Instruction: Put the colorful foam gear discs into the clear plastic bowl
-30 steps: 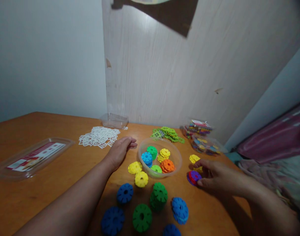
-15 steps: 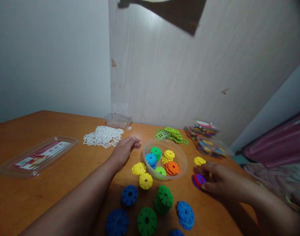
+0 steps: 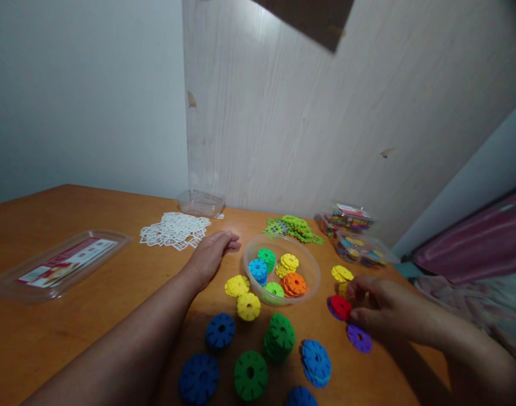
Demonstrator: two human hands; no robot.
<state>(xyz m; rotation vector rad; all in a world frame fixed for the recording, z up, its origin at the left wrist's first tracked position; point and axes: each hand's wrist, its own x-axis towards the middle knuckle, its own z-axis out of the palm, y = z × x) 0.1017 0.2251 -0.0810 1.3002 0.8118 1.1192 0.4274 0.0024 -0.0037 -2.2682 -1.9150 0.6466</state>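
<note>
My left hand [image 3: 210, 256] lies on the table just left of a clear round plastic bowl [image 3: 314, 282], its fingers stretched loosely and nothing held. Inside the bowl are small stacks of notched discs: blue [image 3: 258, 270], green [image 3: 267, 259], yellow [image 3: 288, 263], orange [image 3: 294, 285] and light green [image 3: 274, 290]. My right hand [image 3: 378, 304] is right of the bowl, thumb and fingertips apart, the thumb at the edge of a red disc [image 3: 341, 308] that overlaps a purple one. A loose purple disc [image 3: 360, 339] lies below this hand, and yellow discs [image 3: 341, 274] lie beyond its fingertips.
Dark blue [image 3: 220, 331], green [image 3: 279, 337], blue [image 3: 316, 362] and yellow stacks [image 3: 248, 307] stand nearer me. White lattice pieces [image 3: 176, 229], a clear lid [image 3: 63, 265] and a clear tray [image 3: 201, 203] are left. Green pieces [image 3: 298, 228] and filled boxes [image 3: 353, 217] stand behind.
The purple disc that lay on top of the red one now lies separately on the table, nearer me, and the red disc is uncovered. My left hand stays in place.
</note>
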